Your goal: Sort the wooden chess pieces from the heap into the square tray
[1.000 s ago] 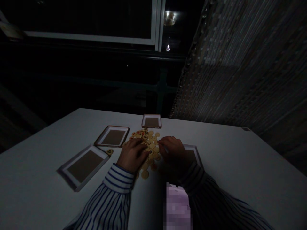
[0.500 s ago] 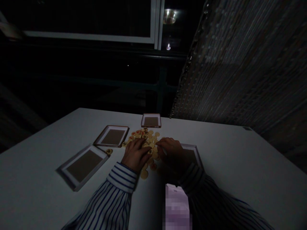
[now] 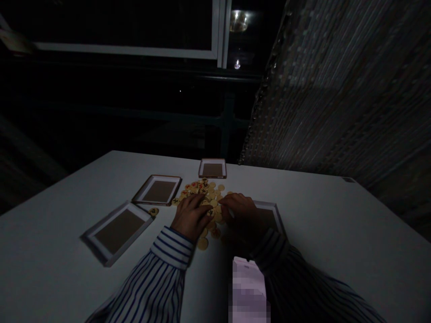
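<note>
A pile of round, pale wooden Chinese chess pieces (image 3: pixel 214 203), several with red or black characters, is spread at the middle of the white table. Over its left side lies my left hand (image 3: pixel 190 216), palm down and open, thumb and fingers apart at the pieces. My right hand (image 3: pixel 244 214) rests at the pile's right edge, fingers loosely curved and the thumb apart from them. It is in shadow, and I see no piece held in it. One loose piece (image 3: pixel 202 243) lies nearest me; another piece (image 3: pixel 153 211) is off to the left.
Shallow open box parts stand around the pile: a near-left tray (image 3: pixel 107 261), a far-left tray (image 3: pixel 171 202), a back tray (image 3: pixel 213 177) and a right tray (image 3: pixel 278 214) partly behind my right hand. A lit phone (image 3: pixel 249 273) lies near me. Behind hangs a bead curtain (image 3: pixel 323 103).
Both hands stay almost where they were on the pieces. The view has shifted very slightly; no piece has clearly moved.
</note>
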The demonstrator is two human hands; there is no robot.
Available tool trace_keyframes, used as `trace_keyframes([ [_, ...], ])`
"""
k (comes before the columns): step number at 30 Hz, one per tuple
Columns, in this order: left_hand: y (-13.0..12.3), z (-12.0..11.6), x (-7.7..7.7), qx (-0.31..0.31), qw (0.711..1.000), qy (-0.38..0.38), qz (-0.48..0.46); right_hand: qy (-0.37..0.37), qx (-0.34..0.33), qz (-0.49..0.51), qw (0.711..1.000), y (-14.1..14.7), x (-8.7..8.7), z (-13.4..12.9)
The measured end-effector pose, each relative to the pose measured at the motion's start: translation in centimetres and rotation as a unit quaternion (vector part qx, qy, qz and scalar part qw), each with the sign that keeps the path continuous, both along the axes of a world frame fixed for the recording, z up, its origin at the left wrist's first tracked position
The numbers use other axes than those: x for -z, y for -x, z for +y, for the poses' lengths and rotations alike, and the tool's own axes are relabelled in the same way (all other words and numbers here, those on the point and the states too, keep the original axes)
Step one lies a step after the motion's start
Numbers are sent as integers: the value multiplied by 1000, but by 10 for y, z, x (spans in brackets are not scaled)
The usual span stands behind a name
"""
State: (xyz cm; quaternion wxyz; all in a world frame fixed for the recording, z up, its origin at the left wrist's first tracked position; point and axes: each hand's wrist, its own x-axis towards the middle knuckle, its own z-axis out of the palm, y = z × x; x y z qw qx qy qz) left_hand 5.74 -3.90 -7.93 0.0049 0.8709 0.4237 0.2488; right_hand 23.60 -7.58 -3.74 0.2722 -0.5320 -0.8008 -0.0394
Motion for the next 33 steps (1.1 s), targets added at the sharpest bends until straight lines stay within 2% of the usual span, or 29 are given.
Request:
trace_keyframes([
  [16,-1,-2,-4,6,999,26,-18,1,-11,11,1000,-3,5,4],
  [33,-4,-8,-26,10,992,4,-126,1,7,7,1000,-2,-3,-1],
])
